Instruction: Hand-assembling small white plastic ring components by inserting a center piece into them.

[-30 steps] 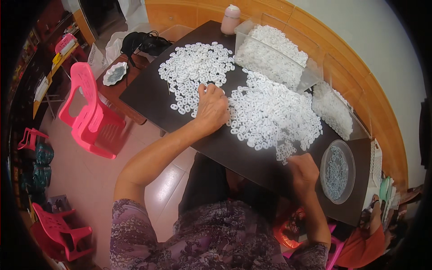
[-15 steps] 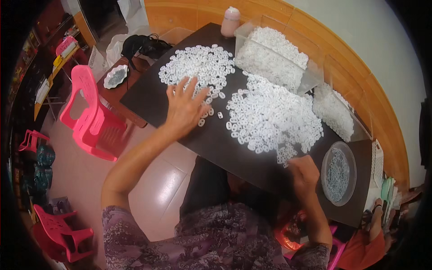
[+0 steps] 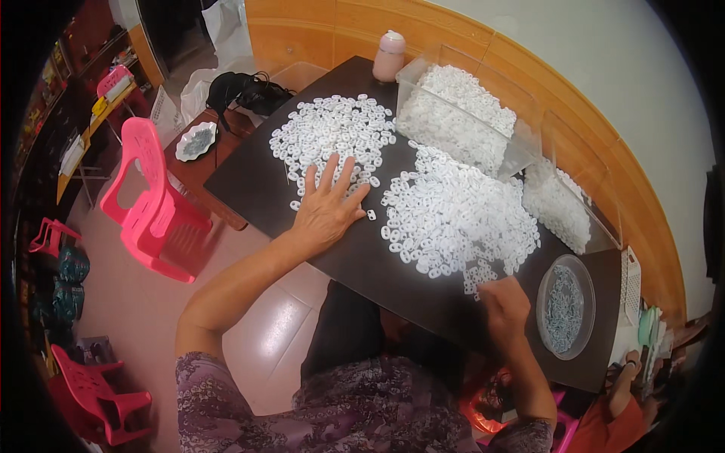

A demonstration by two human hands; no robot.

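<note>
White plastic rings (image 3: 453,219) lie spread in two loose heaps on the dark desk (image 3: 249,181), one layer deep over most of their area, so that single pieces can be reached and slid without digging. The far-left heap (image 3: 332,132) sits beyond the left hand (image 3: 326,208); the larger heap lies between the two hands.

Left hand: released, palm down, fingers (image 3: 330,167) splayed and flat on the desk at the near edge of the far-left heap. It grasps nothing. The flat, spread posture suits sweeping or holding back many small pieces at once. A few stray rings lie just beside the palm on the bare surface.

Right hand (image 3: 504,306): placed at the near corner of the larger heap, touching its outermost rings. The fingers curl downward, but whether they pinch a ring cannot be told from this view.

Supply and sorting containers:
- Two clear bins (image 3: 461,113) along the far edge of the desk, both filled with more white rings, within reach for topping up the heaps.
- A round dish (image 3: 565,306) of small grey metal parts just beside the right hand, near enough for quick picking.
- A pink capped bottle (image 3: 390,55) at the far corner, clear of the working area.

Pink plastic chairs (image 3: 151,204) stand on the floor to the left.
</note>
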